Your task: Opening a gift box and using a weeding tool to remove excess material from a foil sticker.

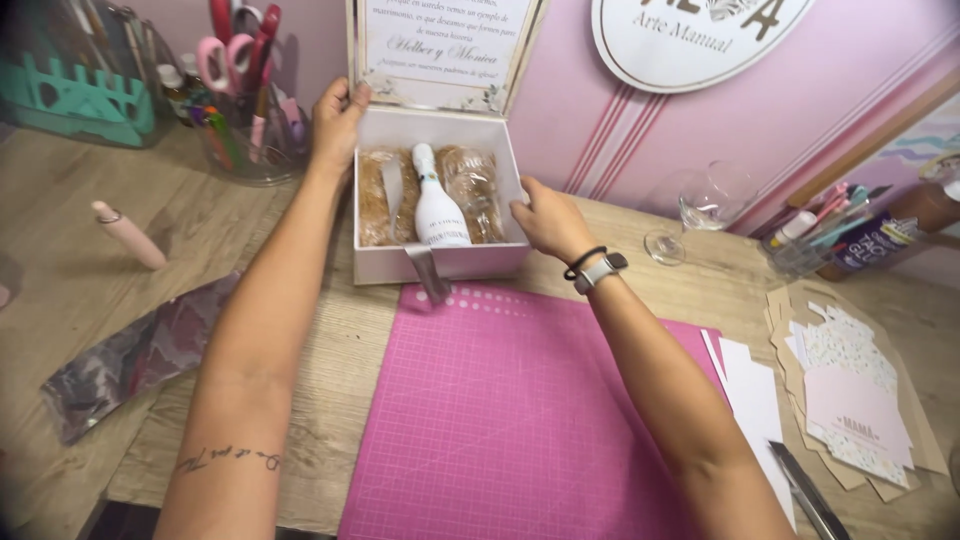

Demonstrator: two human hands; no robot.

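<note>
both hands are up on one white gift box point(440, 262), lid standing open behind it. the left hand point(338, 118) curls its fingers point(352, 95) over the far left corner where lid meets box, thumb on the outside, closed on that edge. the right hand point(545, 218) has its fingers point(521, 212) hooked over the right wall, gripping the rim, tips just dipping inside.

between the two sets of fingers lies one small white bottle point(437, 205), neck pointing away, bedded in tan shredded filler with one clear wrapped bundle on each side, so two bundles. one grey ribbon tab point(430, 272) hangs off the front wall, just below and left of the right fingers.

nearer the body than the fingers: one pink cutting mat point(520, 410). right of the right hand, one empty wine glass point(700, 205) lying close by. one black band and one watch point(600, 270) sit on the right wrist. out left of the left fingers, one clear cup of scissors and pens point(240, 100).
</note>
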